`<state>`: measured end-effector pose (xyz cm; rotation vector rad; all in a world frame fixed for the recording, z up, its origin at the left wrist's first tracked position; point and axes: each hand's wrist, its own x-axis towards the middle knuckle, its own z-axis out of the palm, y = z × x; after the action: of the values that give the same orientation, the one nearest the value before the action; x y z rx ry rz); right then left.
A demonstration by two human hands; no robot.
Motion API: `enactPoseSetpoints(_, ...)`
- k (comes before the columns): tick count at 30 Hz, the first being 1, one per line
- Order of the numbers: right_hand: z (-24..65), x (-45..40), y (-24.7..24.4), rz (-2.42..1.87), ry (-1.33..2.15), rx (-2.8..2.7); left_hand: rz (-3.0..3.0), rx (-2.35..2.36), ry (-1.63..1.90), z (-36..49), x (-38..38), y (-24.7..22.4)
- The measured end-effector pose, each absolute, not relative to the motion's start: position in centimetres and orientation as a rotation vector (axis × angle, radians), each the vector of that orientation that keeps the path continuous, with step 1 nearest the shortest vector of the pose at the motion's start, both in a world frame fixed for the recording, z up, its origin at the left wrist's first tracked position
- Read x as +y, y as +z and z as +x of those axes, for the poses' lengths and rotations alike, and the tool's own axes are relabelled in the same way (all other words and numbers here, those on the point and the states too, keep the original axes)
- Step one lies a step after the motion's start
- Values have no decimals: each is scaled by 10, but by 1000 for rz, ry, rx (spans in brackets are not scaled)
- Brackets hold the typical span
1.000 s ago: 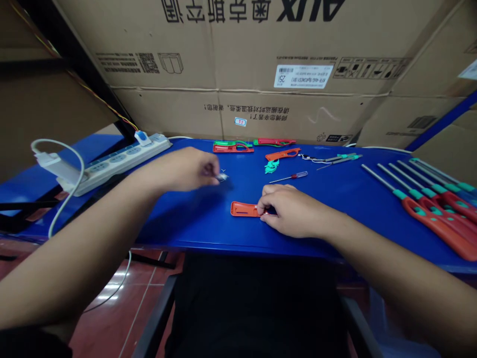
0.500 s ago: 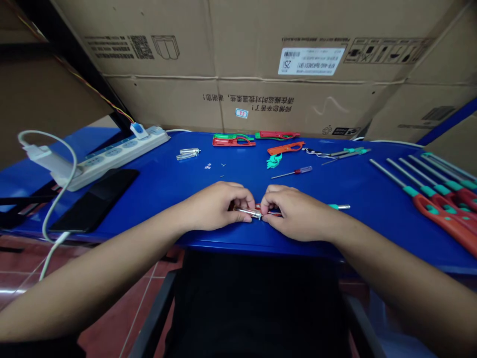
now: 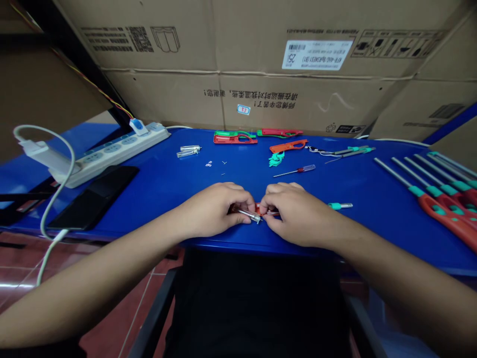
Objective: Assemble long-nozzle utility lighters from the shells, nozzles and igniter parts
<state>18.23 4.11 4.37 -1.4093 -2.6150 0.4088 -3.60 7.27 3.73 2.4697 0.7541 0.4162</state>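
At the near edge of the blue table, my left hand [image 3: 219,210] is closed around a clear lighter fuel tank [image 3: 249,215]. Its metal valve end points right and slightly down. My right hand [image 3: 296,211] pinches an orange lighter casing [image 3: 258,209] with thin wires [image 3: 274,213] beside it. The fingertips of both hands nearly meet. Beyond my right hand a metal lighter tube [image 3: 341,206] with a teal collar sticks out. Fingers cover most of the casing, and the wire ends are hard to make out.
Spare fuel tanks [image 3: 189,151], a red casing half [image 3: 234,140], an orange casing half [image 3: 288,145], teal parts [image 3: 276,159] and a screwdriver [image 3: 296,171] lie behind my hands. Several finished-looking lighters [image 3: 436,204] lie right. A phone [image 3: 95,199] and power strip [image 3: 112,151] are left.
The fuel tank's valve end has tipped down a little, and more of the orange casing shows between my fingertips. The whole view has shifted slightly.
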Motion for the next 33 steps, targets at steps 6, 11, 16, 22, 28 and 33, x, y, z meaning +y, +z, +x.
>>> enactPoseSetpoints(6, 184, 45, 47, -1452, 632, -2566, 2460, 738, 403, -35, 73, 39)
enactPoseSetpoints(11, 186, 47, 44, -1443, 712, -2480, 2455, 756, 381, -34, 72, 40)
enactPoseSetpoints(16, 189, 46, 43, -1402, 739, -2407, 2433, 838, 396, -35, 71, 38)
enactPoseSetpoints(22, 191, 46, 40, -1361, 832, -2278, 2399, 876, 455, -37, 69, 34)
enactPoseSetpoints(28, 191, 47, 35, -1346, 896, -2214, 2430, 894, 537, -38, 64, 35)
enactPoseSetpoints(33, 190, 47, 38, -1376, 892, -2204, 2506, 944, 587, -39, 56, 33)
